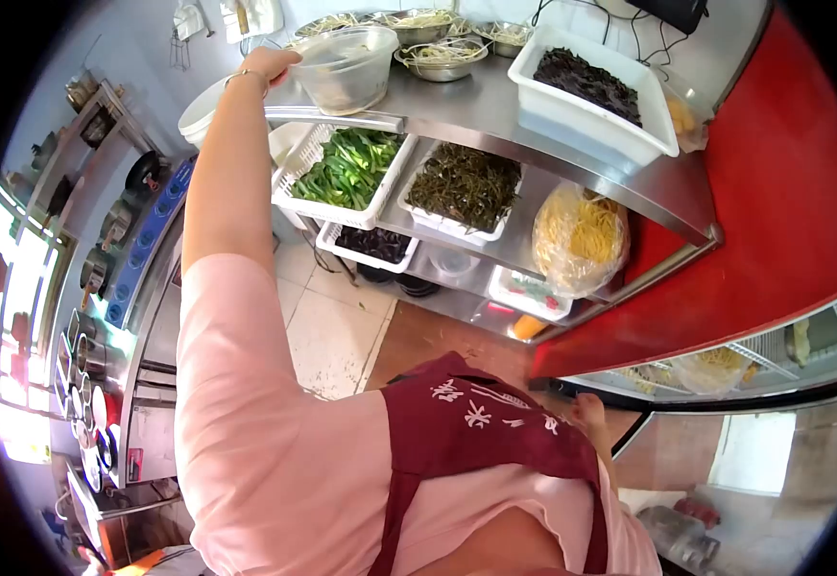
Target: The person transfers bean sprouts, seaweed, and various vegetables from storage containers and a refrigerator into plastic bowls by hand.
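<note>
My left arm reaches forward to the steel counter. There my left hand (pixel 271 65) is closed at the left rim of a translucent plastic tub (pixel 346 72), which looks nearly empty. A round white lid or container (pixel 203 113) lies beside the wrist, partly behind my forearm. My right hand (pixel 588 413) hangs low beside my maroon apron (pixel 495 432), near the edge of a glass-door fridge (pixel 706 379). Its fingers are small and partly hidden, so their grip does not show.
Bowls of sprouts (pixel 442 60) and a white bin of dark strips (pixel 596 91) stand on the counter. Below are baskets of green vegetables (pixel 349 165) and seaweed (pixel 464 187), plus bagged noodles (pixel 584 230). A red panel (pixel 783 192) rises at right; a stove (pixel 140 254) stands left.
</note>
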